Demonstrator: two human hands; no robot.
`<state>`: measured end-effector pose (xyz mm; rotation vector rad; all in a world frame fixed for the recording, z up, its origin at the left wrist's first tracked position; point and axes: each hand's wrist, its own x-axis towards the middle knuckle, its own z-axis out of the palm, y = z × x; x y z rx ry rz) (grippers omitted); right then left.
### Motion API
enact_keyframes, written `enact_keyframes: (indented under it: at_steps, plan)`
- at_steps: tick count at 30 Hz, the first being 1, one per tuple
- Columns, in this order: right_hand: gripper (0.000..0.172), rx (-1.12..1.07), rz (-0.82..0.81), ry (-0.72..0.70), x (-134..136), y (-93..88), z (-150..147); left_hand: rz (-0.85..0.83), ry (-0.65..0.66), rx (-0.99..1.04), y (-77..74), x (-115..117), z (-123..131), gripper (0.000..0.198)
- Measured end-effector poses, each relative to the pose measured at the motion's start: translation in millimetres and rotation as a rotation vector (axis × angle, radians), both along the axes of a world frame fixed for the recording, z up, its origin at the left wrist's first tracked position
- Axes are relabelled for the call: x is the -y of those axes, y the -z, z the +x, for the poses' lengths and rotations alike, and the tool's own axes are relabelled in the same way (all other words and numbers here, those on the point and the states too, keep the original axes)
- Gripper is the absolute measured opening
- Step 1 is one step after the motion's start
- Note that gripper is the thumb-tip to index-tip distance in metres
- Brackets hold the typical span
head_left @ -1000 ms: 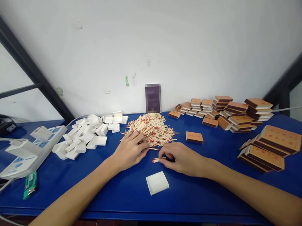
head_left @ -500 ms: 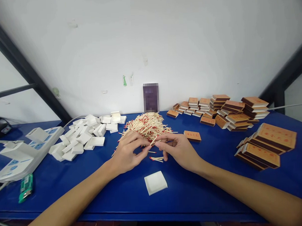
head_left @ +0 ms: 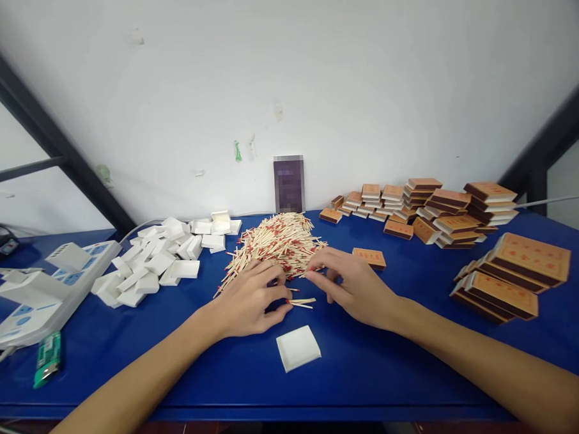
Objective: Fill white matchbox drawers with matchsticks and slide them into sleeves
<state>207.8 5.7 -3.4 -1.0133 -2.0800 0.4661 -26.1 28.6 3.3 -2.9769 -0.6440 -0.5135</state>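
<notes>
My left hand [head_left: 255, 300] rests low over the desk, its thumb and forefinger closed about the red heads of a few loose matches [head_left: 303, 302]. At the right front edge of a large heap of red-headed matches [head_left: 281, 243] is my right hand [head_left: 352, 284]. Its thumb and forefinger are nearly together, with a red speck between them; what they hold is too small to make out. In front of both hands lies a white matchbox tray [head_left: 298, 348]. An orange matchbox sleeve [head_left: 369, 258] lies just beyond the right hand.
White matchbox trays [head_left: 159, 261] are piled at left, beside a power strip [head_left: 76, 277] and a green packet [head_left: 48, 359]. Matchboxes [head_left: 445, 204] stand stacked at back right, with more matchboxes [head_left: 531, 257] nearer. A dark, blurred-out box [head_left: 289, 184] stands against the wall.
My hands held a single match between them; now they are apart. The left has come down to the few loose matches, and the right has shifted slightly right beside the heap.
</notes>
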Motion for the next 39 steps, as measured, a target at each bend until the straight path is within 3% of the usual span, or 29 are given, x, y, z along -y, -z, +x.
enact_keyframes:
  at_steps: [8,13,17,24,28,39]
  plan:
    - [0.017,0.223,0.089,-0.028,-8.8,13.3,0.2,-0.035,0.020,0.037,-1.7,-0.6,-0.9,0.013]
    - [0.021,0.173,-0.008,0.007,-11.4,16.8,0.0,-0.058,0.000,0.016,-1.8,-2.7,-1.3,0.011]
    - [0.009,0.112,-0.012,0.011,-9.0,13.7,-0.2,-0.074,-0.003,0.010,-0.9,-4.1,-2.8,0.011]
    - [0.012,0.163,0.094,-0.212,-0.2,9.9,-2.6,-0.062,-0.046,0.031,-7.8,-2.1,-4.2,0.017]
    - [0.009,0.184,0.090,-0.243,1.6,11.2,-3.8,-0.037,-0.073,0.048,-12.1,-2.1,-3.8,0.021]
    - [0.010,0.286,0.091,-0.203,3.2,8.3,-5.6,-0.077,-0.047,-0.005,-0.1,-5.5,-8.8,0.025]
